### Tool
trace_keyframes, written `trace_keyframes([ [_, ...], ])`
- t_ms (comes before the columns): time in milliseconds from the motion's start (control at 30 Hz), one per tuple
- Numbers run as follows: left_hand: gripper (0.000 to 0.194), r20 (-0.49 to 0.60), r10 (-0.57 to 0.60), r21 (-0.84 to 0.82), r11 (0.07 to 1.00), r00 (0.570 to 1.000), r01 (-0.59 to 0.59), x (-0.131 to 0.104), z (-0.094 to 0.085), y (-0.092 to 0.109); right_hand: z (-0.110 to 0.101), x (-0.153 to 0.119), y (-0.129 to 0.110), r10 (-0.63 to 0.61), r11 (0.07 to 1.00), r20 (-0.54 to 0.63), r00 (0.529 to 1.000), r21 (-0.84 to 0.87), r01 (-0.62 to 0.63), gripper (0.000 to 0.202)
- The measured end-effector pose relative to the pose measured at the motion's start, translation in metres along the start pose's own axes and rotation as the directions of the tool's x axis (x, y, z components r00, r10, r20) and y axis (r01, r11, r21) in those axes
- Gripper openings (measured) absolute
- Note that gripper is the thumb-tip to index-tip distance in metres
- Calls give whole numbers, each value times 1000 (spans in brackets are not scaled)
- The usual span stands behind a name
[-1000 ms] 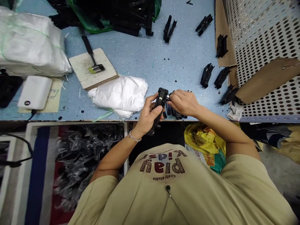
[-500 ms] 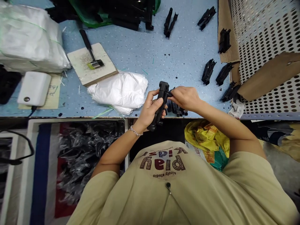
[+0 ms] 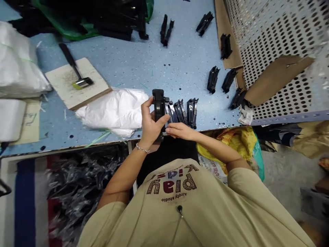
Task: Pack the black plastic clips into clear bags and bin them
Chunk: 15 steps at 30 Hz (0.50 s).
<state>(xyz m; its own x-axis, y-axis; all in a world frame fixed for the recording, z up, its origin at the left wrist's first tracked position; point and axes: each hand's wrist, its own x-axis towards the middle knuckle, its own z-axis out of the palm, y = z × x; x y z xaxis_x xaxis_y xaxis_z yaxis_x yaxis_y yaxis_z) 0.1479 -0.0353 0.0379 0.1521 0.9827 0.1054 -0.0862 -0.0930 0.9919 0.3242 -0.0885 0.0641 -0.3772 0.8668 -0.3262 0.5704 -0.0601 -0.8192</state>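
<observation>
Upright in my left hand (image 3: pixel 150 124) is a long black plastic part (image 3: pixel 159 108), with the fingers behind it and the thumb across its front. My right hand (image 3: pixel 180 131) touches the lower right side of that part with its fingertips; whether a small piece is between them is hidden. Just right of the held part, several black pieces (image 3: pixel 192 113) lie in a row near the table's front edge. A white plastic bag (image 3: pixel 115 111) lies flat to the left of my left hand.
A hammer (image 3: pixel 83 82) rests on a wooden board (image 3: pixel 89 70) at the left. Black parts in green plastic (image 3: pixel 89 32) fill the back left. More black pieces (image 3: pixel 213 79) stand at the right, beside cardboard (image 3: pixel 277 80) and a perforated metal panel (image 3: pixel 275 37).
The view has shifted right. The black part is now more upright, and my right hand has moved from its upper side down to its lower side, uncovering the row of pieces.
</observation>
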Motion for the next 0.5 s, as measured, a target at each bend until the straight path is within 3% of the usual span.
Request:
trace_keyframes([
  [33,81,-26,0,56,998,1000,2,3,-2,-8,-16,5,5,33,999,-49,998,-16,-34,53],
  [100,72,-69,-36,132,990,997,44,10,-3,-26,-58,16,16,96,991,-255,962,-71,-117,49],
  [167,62,-82,-95,175,979,992,108,14,0,-46,-108,27,32,157,968,-482,862,-98,-231,48],
  [200,60,-78,-123,200,970,989,137,13,3,-55,-132,32,42,193,951,-562,804,-94,-294,45],
  [233,60,-73,-143,232,960,987,156,12,8,-62,-153,37,53,251,919,-653,715,-72,-389,42],
  [300,62,-56,-149,306,939,987,159,7,16,-70,-183,43,74,335,851,-797,503,27,-525,40],
  [333,63,-49,-135,332,932,990,143,4,19,-70,-191,44,82,345,851,-833,432,83,-518,38],
  [367,63,-45,-112,345,931,993,121,1,22,-67,-192,44,88,339,873,-851,401,126,-471,34],
  [433,65,-44,-58,321,944,997,69,-1,27,-55,-175,39,90,296,933,-850,436,160,-321,28],
  [500,72,-8,-33,202,979,999,34,0,33,-37,-136,28,78,223,971,-814,536,139,-194,27],
])
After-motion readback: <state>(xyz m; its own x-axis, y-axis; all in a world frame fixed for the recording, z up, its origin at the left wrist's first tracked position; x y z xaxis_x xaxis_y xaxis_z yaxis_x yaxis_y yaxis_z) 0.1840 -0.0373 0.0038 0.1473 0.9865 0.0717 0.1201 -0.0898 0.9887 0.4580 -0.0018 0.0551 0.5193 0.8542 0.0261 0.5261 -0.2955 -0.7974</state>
